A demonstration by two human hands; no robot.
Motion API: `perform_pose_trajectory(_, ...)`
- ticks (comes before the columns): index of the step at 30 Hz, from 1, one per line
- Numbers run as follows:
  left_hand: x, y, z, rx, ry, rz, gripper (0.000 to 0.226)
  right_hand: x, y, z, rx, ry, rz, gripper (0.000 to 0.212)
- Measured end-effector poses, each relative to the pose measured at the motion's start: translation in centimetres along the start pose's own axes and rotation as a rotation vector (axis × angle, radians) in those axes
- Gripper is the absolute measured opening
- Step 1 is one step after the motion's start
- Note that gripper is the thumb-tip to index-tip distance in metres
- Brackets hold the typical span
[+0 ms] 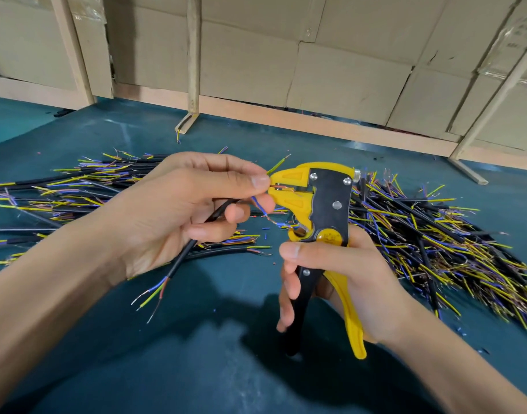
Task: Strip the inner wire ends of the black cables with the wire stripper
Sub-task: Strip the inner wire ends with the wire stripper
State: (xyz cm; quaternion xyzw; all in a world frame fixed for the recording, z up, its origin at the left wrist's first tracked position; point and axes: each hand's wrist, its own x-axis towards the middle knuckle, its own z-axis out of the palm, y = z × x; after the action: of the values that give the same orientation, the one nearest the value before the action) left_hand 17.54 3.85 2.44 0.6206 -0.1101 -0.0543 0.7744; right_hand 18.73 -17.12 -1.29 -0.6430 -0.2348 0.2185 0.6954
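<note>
Left hand point(178, 204) pinched a black cable point(214, 218), its red inner wire point(281, 186) fed into the wire stripper point(319, 204) head. Right hand point(339, 282), fingers clenched round the stripper handles, sat at 5 o'clock from the left.

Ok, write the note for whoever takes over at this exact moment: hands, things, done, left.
Left hand grips a black cable and pinches its brown wire into the mouth of the stripper.
Right hand holds the stripper's handles, upright above the green mat.
Cable's near end: three wires already bare-tipped.
Far end: brown in the tool; blue and yellow-green stick out beside it.
Cable piles lie left and right; which one is finished I cannot tell.
Next, probably: squeeze, then check the other two.
</note>
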Motion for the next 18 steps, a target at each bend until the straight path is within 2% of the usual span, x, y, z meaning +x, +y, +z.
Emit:
perform_pose_trajectory(6,-0.10,-0.02,0.40,0.084,0.084,0.024,0.003,0.05,-0.01,0.05,0.003,0.004,-0.004,0.019)
perform_pose_trajectory(9,-0.15,0.02,0.60,0.112,0.123,0.014,0.011,0.08,-0.10,0.06,-0.002,0.000,-0.003,0.019)
perform_pose_trajectory(18,-0.38,0.08,0.89,0.124,0.175,0.017,0.016,0.03,-0.24,0.04,-0.020,-0.001,0.002,0.020)
